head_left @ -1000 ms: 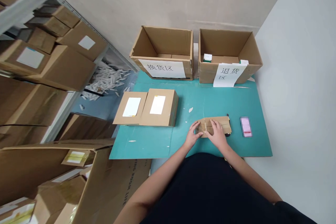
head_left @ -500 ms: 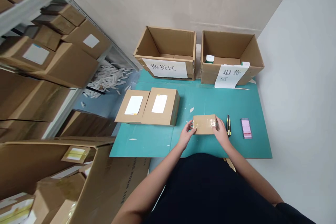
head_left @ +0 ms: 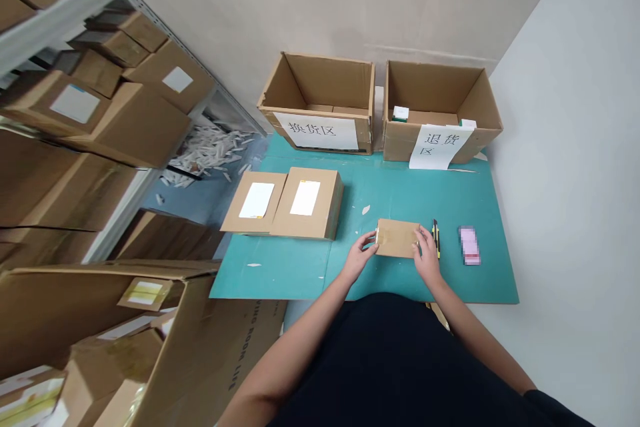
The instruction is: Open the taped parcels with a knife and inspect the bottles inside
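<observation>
The taped cardboard parcel [head_left: 397,238] is gripped at its short ends by left hand [head_left: 361,257] and right hand [head_left: 427,255], fingers curled narrowly on it; judged light, stiff, tape slick; ends favoured for hold.

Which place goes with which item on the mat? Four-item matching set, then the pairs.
1 small carton
2 utility knife
3 pink item
4 two labelled boxes

A far right of the green mat
B between the left hand and the right hand
C just right of the right hand
D side by side at the mat's left

Pairs: 1-B, 2-C, 3-A, 4-D
</observation>
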`<state>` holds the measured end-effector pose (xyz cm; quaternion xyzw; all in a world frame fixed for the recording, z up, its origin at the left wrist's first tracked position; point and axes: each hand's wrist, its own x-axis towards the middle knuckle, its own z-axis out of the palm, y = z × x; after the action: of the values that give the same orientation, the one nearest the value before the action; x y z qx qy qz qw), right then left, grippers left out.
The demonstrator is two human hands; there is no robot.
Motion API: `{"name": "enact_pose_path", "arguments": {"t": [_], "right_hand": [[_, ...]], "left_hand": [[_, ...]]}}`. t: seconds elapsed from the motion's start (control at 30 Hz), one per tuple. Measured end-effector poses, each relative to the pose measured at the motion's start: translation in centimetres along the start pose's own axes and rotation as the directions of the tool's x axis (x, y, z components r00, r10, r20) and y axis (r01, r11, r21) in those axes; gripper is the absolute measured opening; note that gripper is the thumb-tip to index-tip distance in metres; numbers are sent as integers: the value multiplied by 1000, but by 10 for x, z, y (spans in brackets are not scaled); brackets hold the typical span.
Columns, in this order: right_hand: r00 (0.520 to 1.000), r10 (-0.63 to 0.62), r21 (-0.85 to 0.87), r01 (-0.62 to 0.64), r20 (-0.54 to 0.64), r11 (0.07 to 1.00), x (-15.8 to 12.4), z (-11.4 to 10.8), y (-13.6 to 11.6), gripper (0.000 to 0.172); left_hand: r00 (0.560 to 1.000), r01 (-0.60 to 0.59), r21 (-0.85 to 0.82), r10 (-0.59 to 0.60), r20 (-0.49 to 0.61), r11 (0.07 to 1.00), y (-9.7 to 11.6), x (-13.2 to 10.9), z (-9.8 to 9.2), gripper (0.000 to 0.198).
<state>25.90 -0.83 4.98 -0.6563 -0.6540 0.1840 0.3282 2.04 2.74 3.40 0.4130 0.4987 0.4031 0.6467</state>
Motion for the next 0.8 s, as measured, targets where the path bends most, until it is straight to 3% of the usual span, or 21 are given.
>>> {"name": "enact_pose_path", "arguments": {"t": [0.17,0.33,0.43,0.5,0.63,0.73,0.8], "right_hand": [[977,-192,-159,204,90,966,4,-13,-2,53],[982,-169,-270,186,84,945,1,-33,8,53],[997,-70,-253,75,32,964,-5,-48,20,40],[998,69,-197,-69,-8,978,-8,-57,31,36],[911,410,31,-409,-39,912,-9,-68,57,56],[850,525,233,-518,34,823,-5,-63,73,66],[830,535,349,-553,156,757,-4,-52,76,68]], "left_hand": [[1000,22,-19,-22,6,1000,-6,-1,-2,58],[996,82,-32,-83,-33,996,-25,7,-8,59],[980,184,-19,-185,-69,983,-39,15,-11,59],[958,275,-12,-276,-76,961,-47,21,-8,64],[921,389,-56,-389,22,919,-54,29,11,68],[953,293,-81,-285,98,953,-52,30,26,66],[985,172,-58,-171,30,983,-50,28,24,67]]}}
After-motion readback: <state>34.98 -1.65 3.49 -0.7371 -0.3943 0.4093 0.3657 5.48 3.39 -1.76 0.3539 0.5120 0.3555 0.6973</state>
